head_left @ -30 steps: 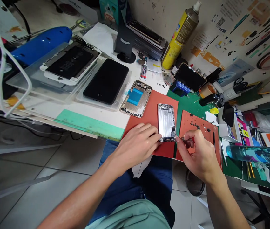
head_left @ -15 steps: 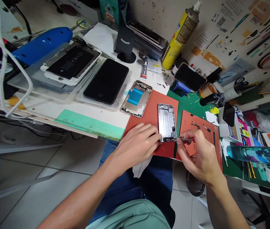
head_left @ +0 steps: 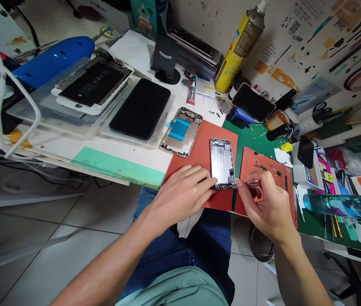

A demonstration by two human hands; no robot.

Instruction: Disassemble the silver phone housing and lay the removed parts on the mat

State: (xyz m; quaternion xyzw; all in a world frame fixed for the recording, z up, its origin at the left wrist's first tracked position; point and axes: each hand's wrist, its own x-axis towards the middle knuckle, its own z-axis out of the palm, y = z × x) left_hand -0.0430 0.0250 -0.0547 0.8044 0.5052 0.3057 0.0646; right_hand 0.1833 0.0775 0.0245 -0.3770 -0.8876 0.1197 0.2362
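Note:
A bare silver phone housing (head_left: pixel 221 159) lies face up on a reddish mat, its inside showing. My left hand (head_left: pixel 188 187) is palm down at its lower left corner; the fingertips hold that edge, and the index finger laps onto it. At the lower right corner, my right hand (head_left: pixel 265 199) pinches a small screwdriver (head_left: pixel 252 184), thin and metallic with a red end. It lies nearly level, pointing at the housing's bottom edge; its tip is too small to make out. A second phone housing (head_left: pixel 182 131) with blue tape rests to the left.
Small parts (head_left: pixel 261 166) lie on another reddish mat (head_left: pixel 250 204) at right. A black-screened phone (head_left: pixel 140 108) and a white-framed screen (head_left: pixel 94 85) rest on plastic trays at left. A yellow spray can (head_left: pixel 238 51), a glue tube (head_left: pixel 191 94) and a blue water bottle (head_left: pixel 339 206) are around.
The right thumb and fingers have shifted slightly around the screwdriver, and less of its shaft shows. The left hand and the phone housing stay in place; the view has moved slightly.

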